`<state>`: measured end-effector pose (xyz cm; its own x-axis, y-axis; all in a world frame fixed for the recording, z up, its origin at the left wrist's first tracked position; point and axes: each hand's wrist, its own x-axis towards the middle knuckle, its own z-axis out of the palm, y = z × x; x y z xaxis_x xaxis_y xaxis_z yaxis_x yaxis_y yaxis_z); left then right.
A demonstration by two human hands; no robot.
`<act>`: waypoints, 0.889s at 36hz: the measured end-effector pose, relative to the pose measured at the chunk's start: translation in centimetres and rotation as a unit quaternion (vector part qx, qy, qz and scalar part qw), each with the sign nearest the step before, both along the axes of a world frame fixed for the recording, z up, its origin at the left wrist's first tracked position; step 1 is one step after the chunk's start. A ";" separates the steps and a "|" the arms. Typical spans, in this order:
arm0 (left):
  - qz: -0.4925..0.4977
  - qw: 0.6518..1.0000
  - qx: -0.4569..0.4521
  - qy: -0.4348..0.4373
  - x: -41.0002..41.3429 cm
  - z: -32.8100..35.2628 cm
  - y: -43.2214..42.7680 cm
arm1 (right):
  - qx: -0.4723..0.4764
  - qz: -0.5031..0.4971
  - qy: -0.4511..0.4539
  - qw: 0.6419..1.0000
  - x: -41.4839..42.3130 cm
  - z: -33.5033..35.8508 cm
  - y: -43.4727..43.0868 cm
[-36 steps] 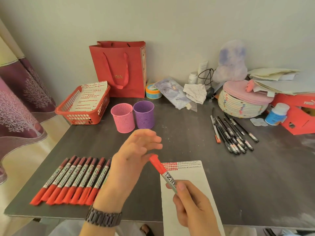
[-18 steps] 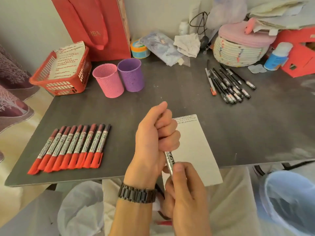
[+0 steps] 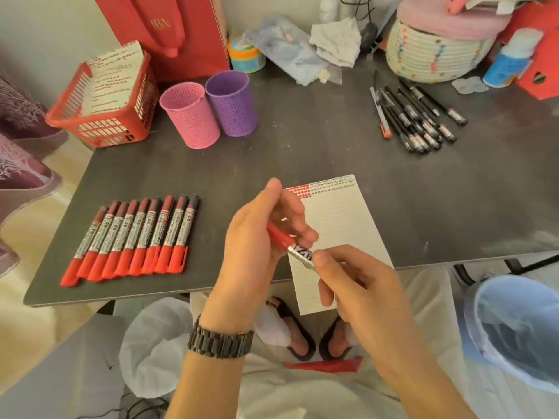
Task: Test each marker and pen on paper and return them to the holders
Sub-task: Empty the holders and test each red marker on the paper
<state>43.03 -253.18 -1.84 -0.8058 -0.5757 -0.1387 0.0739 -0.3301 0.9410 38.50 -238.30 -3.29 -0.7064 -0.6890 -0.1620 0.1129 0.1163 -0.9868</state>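
The marker (image 3: 298, 251) in play is held above the near edge of the counter (image 3: 302, 146), over the lower left corner of the paper (image 3: 338, 225). The left hand (image 3: 257, 237), with a dark link watch (image 3: 219, 343) on its wrist, has its grip clamped round the red cap end. The right hand (image 3: 357, 285) has its grip pinched on the silver barrel, thumb on top. The label there shows a bold black "Z"; the remaining letters are hidden by the thumb.

The paper lies flat and overhangs the counter's near edge. A block of red test marks sits at its top left, with rows of dark marks along the top edge.

To the left lies a tight row of red markers (image 3: 136, 237), caps toward the person. Their silver labels carry a word starting with "Z", too small to read further. The pink holder (image 3: 190, 116) and purple holder (image 3: 231, 102) stand upright and touching at the back. The black pens (image 3: 414, 116) lie in a fan at far right. The red bag (image 3: 161, 24) bears gilt letters that look like "IBX".
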 end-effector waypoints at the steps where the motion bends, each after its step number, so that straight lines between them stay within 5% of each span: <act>1: -0.003 0.998 -0.050 -0.031 0.7 -0.5 -0.2 | 0.016 0.018 0.029 0.999 -0.5 -0.1 0.1; 8: 0.061 0.909 -0.333 -0.244 5.5 -4.2 -1.4 | 0.098 0.081 0.153 0.980 -2.7 -1.2 -0.5; 21: 0.158 0.900 -0.332 -0.236 10.2 -4.9 -1.1 | 0.021 0.040 0.152 0.987 -1.9 -2.5 -9.8; 29: 0.275 0.747 -0.564 -0.218 12.5 -6.1 -7.3 | 0.095 0.137 0.204 0.965 -2.1 -3.8 -16.2; 32: 0.253 0.719 -0.604 -0.233 13.0 -7.3 -8.9 | 0.125 0.154 0.207 0.958 -2.0 -4.5 -18.3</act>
